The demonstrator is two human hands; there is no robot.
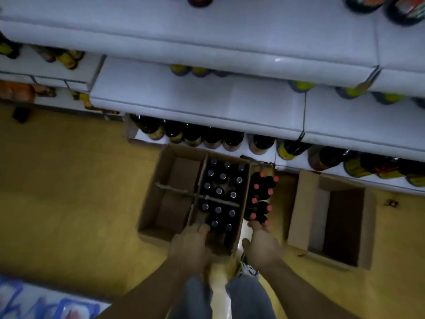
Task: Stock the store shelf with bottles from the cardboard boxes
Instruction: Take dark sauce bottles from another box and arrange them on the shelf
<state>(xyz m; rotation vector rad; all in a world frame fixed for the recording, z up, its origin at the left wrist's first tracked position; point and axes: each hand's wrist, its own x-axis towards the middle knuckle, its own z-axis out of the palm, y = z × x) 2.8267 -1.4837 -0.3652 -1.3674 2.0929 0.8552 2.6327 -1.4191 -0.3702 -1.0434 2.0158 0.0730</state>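
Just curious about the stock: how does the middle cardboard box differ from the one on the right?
The middle box holds dark bottles with silver caps; the right box shows only a dark inside, no bottles visible. The left hand touches the middle box; nothing touches the right box. Both are open brown cardboard boxes on the yellow floor by the shelf.
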